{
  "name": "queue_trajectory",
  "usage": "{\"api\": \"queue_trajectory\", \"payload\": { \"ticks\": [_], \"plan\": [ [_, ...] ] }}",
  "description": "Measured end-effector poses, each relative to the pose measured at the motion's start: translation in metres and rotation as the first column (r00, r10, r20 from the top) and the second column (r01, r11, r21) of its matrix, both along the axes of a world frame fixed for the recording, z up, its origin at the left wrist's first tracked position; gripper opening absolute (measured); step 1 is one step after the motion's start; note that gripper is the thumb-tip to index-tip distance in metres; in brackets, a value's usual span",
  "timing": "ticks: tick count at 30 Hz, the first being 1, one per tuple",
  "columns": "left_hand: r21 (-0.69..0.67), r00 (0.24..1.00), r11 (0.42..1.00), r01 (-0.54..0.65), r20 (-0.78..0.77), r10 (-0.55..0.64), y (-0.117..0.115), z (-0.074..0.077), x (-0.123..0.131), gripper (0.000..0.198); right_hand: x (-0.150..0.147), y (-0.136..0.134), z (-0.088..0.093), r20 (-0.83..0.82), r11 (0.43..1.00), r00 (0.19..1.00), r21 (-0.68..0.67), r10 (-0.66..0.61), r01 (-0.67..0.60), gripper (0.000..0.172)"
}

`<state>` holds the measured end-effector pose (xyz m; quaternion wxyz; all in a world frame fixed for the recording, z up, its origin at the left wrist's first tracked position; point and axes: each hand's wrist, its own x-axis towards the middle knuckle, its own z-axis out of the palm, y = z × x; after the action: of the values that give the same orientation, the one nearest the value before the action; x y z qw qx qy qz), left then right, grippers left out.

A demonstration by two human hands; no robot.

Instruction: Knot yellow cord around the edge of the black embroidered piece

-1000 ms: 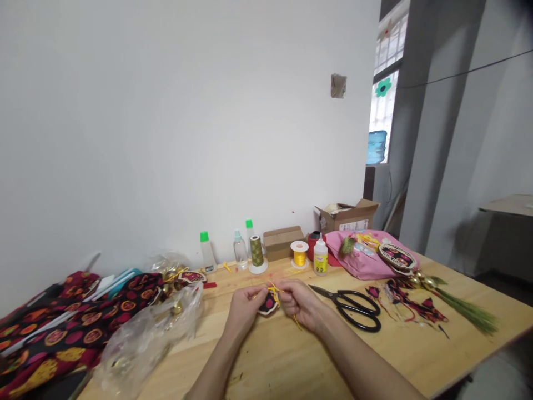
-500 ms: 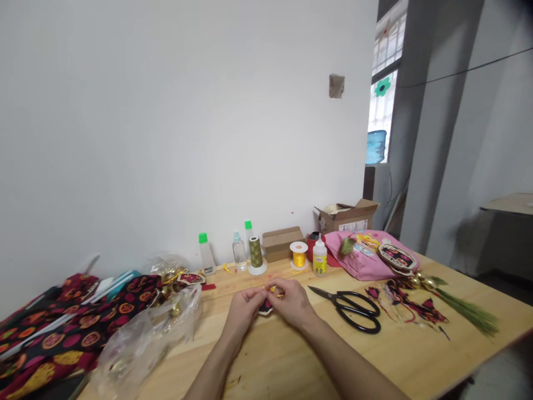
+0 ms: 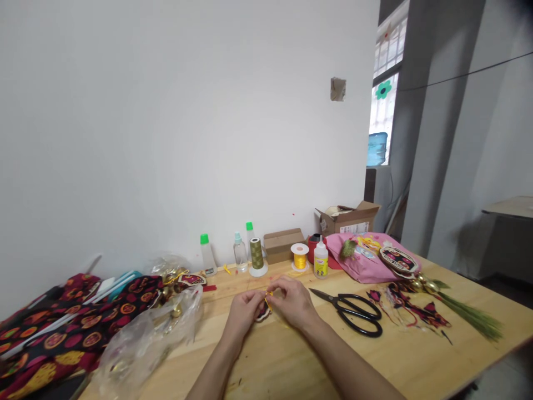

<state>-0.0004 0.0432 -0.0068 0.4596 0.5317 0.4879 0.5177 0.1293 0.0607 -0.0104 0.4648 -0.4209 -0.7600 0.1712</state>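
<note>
My left hand (image 3: 246, 312) is closed on a small dark red fabric ornament (image 3: 264, 315) with a pale edge, low over the wooden table. Opposite it, the thumb and fingers of my right hand (image 3: 292, 301) pinch a thin yellow cord (image 3: 268, 300) at the ornament's top. The fingers of both hands almost meet and partly cover the ornament and the cord. Just right of my right hand lie black-handled scissors (image 3: 350, 312), blades pointing toward it.
Along the wall stand a green thread cone (image 3: 256, 257), a yellow cord spool (image 3: 300, 258) and a glue bottle (image 3: 321, 259). Patterned cloth (image 3: 75, 322) and a clear plastic bag (image 3: 141, 333) lie left. Fabric scraps (image 3: 416, 305) and a pink bag (image 3: 358, 261) occupy the right.
My right fingers have shifted slightly on the yellow cord, which now shows lower between the hands. More of the ornament's pale edge tilts into view. The scissors lie still.
</note>
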Motion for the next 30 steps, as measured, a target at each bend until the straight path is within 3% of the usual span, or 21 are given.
{"api": "queue_trajectory", "payload": {
  "ticks": [8,22,30],
  "plan": [
    [-0.015,0.999,0.999,0.029,-0.045,-0.029,0.0021,-0.003,-0.0043,0.034,0.001,0.0021,-0.0016,0.078,0.999,0.996,0.001,-0.043,0.043,0.009],
    [-0.053,0.991,0.99,-0.133,-0.005,0.133,-0.0025,0.0035,-0.0036,0.023,0.0018,-0.0021,0.004,0.123,0.999,0.992,-0.03,-0.012,0.016,0.011],
    [-0.032,0.99,0.997,-0.067,0.121,0.071,0.0037,-0.0033,-0.0063,0.04,0.0018,-0.0004,0.0028,0.093,0.999,0.996,-0.048,-0.003,0.007,0.012]
  ]
}}
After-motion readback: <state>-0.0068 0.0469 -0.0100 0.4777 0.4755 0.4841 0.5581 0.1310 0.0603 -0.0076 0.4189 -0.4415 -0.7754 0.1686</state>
